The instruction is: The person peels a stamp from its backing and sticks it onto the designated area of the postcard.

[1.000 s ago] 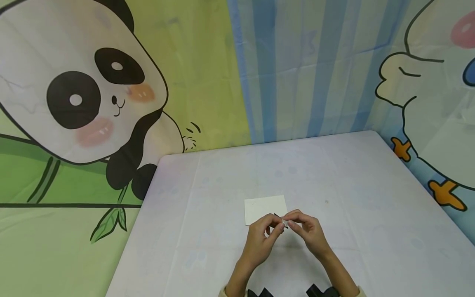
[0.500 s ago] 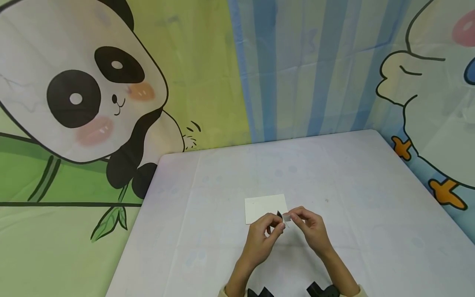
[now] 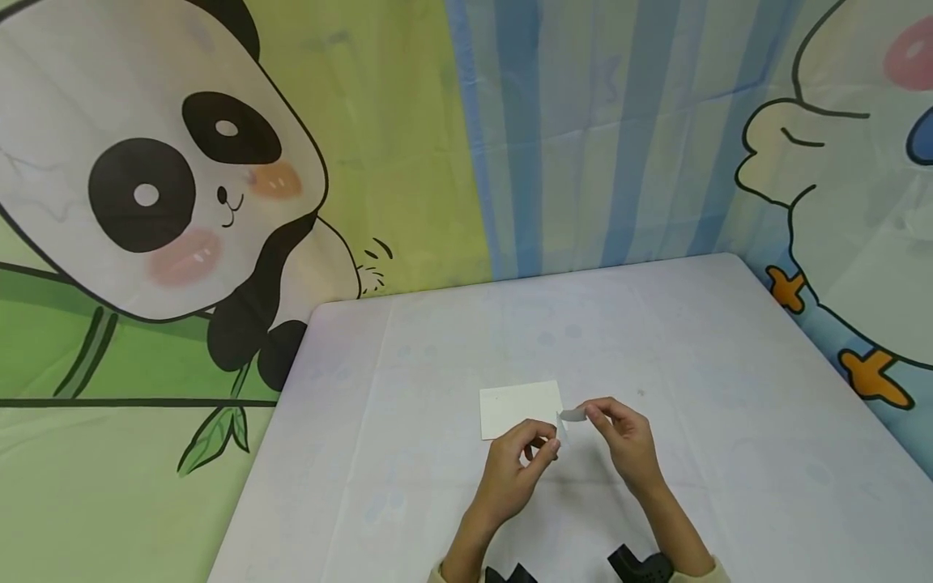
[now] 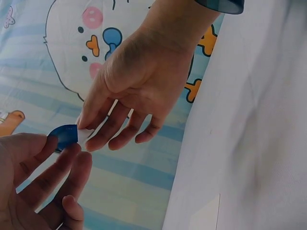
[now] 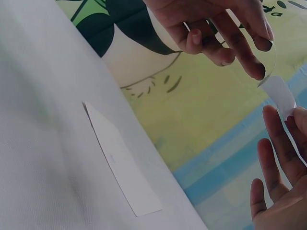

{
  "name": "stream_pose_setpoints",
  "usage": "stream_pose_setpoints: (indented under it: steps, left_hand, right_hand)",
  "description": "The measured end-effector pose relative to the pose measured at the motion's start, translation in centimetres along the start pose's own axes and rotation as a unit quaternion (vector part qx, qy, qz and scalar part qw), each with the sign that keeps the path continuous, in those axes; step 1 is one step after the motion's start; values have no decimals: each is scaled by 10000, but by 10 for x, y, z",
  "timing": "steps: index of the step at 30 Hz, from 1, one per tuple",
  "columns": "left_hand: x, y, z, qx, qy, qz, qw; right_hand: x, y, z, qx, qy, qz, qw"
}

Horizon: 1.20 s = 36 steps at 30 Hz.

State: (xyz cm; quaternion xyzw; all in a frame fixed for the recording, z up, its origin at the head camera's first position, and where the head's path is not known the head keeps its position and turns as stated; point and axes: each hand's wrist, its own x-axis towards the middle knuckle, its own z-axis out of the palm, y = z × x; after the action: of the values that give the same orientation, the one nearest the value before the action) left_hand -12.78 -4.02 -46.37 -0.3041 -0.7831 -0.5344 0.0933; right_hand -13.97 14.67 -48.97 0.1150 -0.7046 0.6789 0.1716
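My left hand (image 3: 513, 470) pinches a small, thin blue sticker (image 4: 66, 137) with a rounded edge between thumb and fingers. A short white strip of backing paper (image 5: 280, 93) is pinched by the thumb and forefinger of my right hand (image 3: 631, 449). In the head view this strip curves from the right fingertips toward the left ones. The strip and the sticker still meet in the left wrist view. Both hands are raised over the table, just at the near right corner of a cream rectangular card (image 3: 517, 409). The fingertips cover part of the sticker.
The card lies flat on a white-covered table (image 3: 423, 356). Behind the table hangs a printed cloth (image 3: 394, 121) with a panda and stripes. A black wrist device (image 3: 641, 564) sits by the right forearm, with another (image 3: 510, 575) by the left.
My right hand has moved right and slightly up, drawing the white strip away from the left fingers. Its gap from the left hand has widened. The left hand has stayed nearly still.
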Motion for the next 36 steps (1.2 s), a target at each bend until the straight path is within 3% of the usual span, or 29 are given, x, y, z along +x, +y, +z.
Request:
stream_pose_setpoints:
  steps: [16, 20, 25, 29, 32, 36]
  left_hand:
    - [0, -2, -2, -65, 18, 50, 10000]
    - [0, -3, -3, -134, 65, 121, 9998]
    - [0, -3, -4, -136, 153, 222, 9995]
    - [0, -3, -5, -182, 192, 170, 9995]
    - [0, -4, -5, -175, 205, 147, 9995]
    - [-1, -5, -6, -138, 223, 193, 9995]
  right_hand:
    - [6, 9, -25, 234, 1171, 595, 9911]
    - [7, 21, -37, -270, 1543, 717, 9851]
    - [5, 35, -52, -1243, 1864, 992, 9695]
    - [4, 38, -61, -1509, 2064, 1236, 9588]
    - [3, 41, -65, -1844, 2188, 1584, 9450]
    - [0, 50, -73, -2601, 2341, 1880, 9177]
